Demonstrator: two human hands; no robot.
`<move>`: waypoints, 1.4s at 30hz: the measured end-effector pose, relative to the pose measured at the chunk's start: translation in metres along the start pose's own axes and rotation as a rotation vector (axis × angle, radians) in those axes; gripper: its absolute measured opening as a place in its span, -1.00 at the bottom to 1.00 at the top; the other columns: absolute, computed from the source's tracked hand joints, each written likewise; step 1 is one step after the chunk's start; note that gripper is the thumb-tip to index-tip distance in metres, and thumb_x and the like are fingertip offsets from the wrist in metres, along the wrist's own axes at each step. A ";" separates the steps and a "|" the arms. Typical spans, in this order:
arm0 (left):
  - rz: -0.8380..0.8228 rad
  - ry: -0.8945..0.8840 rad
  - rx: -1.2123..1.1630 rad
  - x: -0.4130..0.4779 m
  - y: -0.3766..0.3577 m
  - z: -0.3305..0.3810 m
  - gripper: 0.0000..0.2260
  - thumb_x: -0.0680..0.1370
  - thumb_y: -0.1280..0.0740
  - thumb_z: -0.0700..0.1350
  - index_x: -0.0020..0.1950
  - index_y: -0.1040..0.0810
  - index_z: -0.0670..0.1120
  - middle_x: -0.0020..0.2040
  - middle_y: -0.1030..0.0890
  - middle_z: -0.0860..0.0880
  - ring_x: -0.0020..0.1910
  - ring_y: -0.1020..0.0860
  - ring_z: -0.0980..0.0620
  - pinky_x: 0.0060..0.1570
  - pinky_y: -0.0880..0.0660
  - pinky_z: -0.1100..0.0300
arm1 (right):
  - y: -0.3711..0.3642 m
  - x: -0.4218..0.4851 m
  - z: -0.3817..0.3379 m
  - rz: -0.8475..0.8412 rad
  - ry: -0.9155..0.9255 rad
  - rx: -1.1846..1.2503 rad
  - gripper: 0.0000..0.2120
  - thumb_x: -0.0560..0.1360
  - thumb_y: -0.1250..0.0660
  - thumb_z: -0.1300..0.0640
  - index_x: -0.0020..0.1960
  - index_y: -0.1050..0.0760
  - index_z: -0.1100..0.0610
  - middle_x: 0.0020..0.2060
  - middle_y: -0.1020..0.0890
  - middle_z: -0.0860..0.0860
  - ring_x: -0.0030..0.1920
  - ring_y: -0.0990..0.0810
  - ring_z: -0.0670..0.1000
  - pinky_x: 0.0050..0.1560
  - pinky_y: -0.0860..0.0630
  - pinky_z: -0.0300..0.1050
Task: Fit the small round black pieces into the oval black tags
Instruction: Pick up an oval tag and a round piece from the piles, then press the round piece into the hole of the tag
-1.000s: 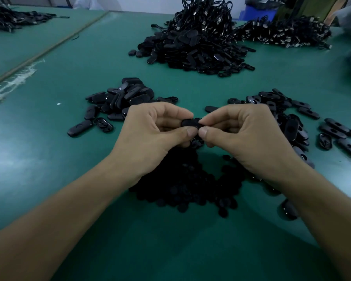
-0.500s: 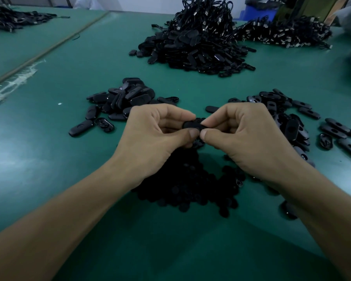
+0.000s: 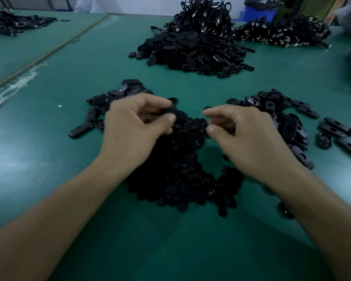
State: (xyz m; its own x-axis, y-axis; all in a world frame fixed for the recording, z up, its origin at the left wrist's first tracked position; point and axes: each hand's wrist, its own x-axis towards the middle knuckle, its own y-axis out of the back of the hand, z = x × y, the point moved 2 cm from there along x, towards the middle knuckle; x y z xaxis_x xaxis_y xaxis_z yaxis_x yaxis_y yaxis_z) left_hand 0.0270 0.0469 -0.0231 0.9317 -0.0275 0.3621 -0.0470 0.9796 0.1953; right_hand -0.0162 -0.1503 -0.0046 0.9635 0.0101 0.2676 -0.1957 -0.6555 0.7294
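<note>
Green bench top (image 3: 49,159), black parts in heaps. Left heap of oval tags (image 3: 118,98) behind left hand (image 3: 134,128); thumb and forefinger clamped on blurred black piece (image 3: 175,114), probably a tag, above round pieces pile (image 3: 180,175). Right hand (image 3: 249,136): thumb and forefinger apart, nothing held. Holed tags (image 3: 288,118) far right. Likely light, rigid, slick plastic; grip by rims, press square.

left hand (image 3: 138,126) blurred, tag (image 3: 176,114) indistinct (motion smear)

Green table (image 3: 69,179); blue crate (image 3: 257,12) at far edge; whitish tape residue (image 3: 14,86) left.
</note>
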 end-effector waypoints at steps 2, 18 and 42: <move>0.107 0.011 -0.027 0.007 0.010 -0.004 -0.81 0.49 -0.51 -0.26 0.00 -0.67 0.01 -0.15 -0.73 0.00 -0.24 -0.71 0.01 -0.08 -0.67 0.08 | 0.008 0.002 0.008 0.055 -0.009 -0.272 -0.67 0.62 -0.31 0.11 0.37 -0.52 0.03 0.16 -0.60 0.00 0.20 -0.51 -0.02 0.30 -0.39 -0.17; 0.204 -0.007 0.567 0.022 0.044 -0.019 -0.83 0.50 -0.51 -0.02 0.08 -0.70 0.04 -0.14 -0.64 0.10 -0.30 -0.50 0.20 -0.15 -0.41 0.38 | 0.023 -0.002 0.020 0.084 -0.164 -0.395 -0.73 0.61 -0.34 0.08 0.29 -0.60 0.04 0.17 -0.64 0.10 0.19 -0.59 0.15 0.23 -0.54 0.09; -0.219 -0.061 -0.035 -0.010 -0.014 0.014 -0.88 0.54 -0.48 -0.19 -0.02 -0.67 0.03 -0.24 -0.72 0.00 -0.30 -0.68 0.09 -0.25 -0.60 0.25 | -0.001 0.002 -0.004 0.022 -0.121 0.731 -0.88 0.50 -0.45 0.32 -0.07 -0.64 0.12 -0.24 -0.74 0.06 -0.24 -0.72 0.00 -0.23 -0.59 -0.27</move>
State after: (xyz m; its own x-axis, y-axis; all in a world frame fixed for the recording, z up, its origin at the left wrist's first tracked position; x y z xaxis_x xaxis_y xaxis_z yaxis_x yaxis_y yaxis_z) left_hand 0.0132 0.0307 -0.0168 0.8950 -0.2509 0.3689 0.1674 0.9553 0.2437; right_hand -0.0153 -0.1468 -0.0022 0.9823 -0.0645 0.1757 -0.0844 -0.9905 0.1083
